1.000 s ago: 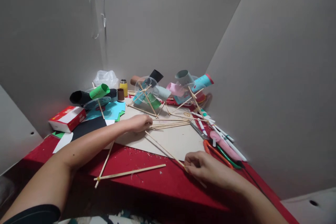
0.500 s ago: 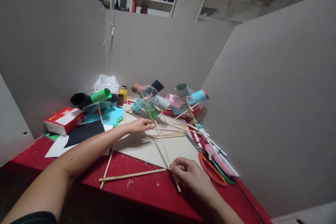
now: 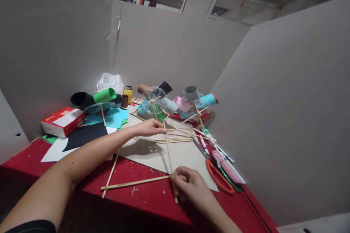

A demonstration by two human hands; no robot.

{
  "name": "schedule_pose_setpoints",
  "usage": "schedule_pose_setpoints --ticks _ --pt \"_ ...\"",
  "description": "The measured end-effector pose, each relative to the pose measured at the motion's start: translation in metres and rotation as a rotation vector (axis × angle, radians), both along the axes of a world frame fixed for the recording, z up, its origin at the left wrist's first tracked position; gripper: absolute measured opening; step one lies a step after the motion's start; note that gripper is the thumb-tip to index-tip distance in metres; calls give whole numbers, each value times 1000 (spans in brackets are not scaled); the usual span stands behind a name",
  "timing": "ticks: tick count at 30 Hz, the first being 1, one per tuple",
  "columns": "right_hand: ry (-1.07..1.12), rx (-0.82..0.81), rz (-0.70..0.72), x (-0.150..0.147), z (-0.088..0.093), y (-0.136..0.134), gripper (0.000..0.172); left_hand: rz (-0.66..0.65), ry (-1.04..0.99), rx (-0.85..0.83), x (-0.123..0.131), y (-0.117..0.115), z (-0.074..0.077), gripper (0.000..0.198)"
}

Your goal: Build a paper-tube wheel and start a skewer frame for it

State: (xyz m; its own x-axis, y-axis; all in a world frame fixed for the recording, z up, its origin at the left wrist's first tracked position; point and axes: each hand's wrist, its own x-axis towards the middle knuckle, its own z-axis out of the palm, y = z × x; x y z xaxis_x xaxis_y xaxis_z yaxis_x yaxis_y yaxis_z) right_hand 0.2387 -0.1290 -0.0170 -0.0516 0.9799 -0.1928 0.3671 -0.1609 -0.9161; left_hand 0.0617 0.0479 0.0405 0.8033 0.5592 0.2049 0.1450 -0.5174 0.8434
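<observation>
My left hand (image 3: 151, 127) pinches the far end of a thin wooden stick (image 3: 168, 153). Closer to me, my right hand (image 3: 188, 184) grips the same stick near its lower end, where it meets the tip of a crosswise stick (image 3: 136, 183). That crosswise stick is joined at its left end to a slanting stick (image 3: 111, 171) by a small yellowish band (image 3: 106, 188). Whether the right fingers also hold a band cannot be seen. Several loose sticks (image 3: 175, 140) lie on the pale board (image 3: 144, 154) beyond.
Paper-tube wheels on stick frames (image 3: 154, 100) stand at the back, another (image 3: 100, 106) at left. Orange-handled scissors (image 3: 218, 176), a pink tool (image 3: 226, 165) and markers lie at right. A red-and-white box (image 3: 63, 121) sits at left. Grey panels (image 3: 175, 51) enclose the red table.
The stick's lower end has swung left, so it now meets the crosswise stick's right tip. My right hand moved left with it; my left hand shifted slightly right and up.
</observation>
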Motion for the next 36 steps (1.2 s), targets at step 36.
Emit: schedule_pose_setpoints --ticks 36 --pt "132 59 -90 4 2 0 45 65 -138 -143 1 1 2 42"
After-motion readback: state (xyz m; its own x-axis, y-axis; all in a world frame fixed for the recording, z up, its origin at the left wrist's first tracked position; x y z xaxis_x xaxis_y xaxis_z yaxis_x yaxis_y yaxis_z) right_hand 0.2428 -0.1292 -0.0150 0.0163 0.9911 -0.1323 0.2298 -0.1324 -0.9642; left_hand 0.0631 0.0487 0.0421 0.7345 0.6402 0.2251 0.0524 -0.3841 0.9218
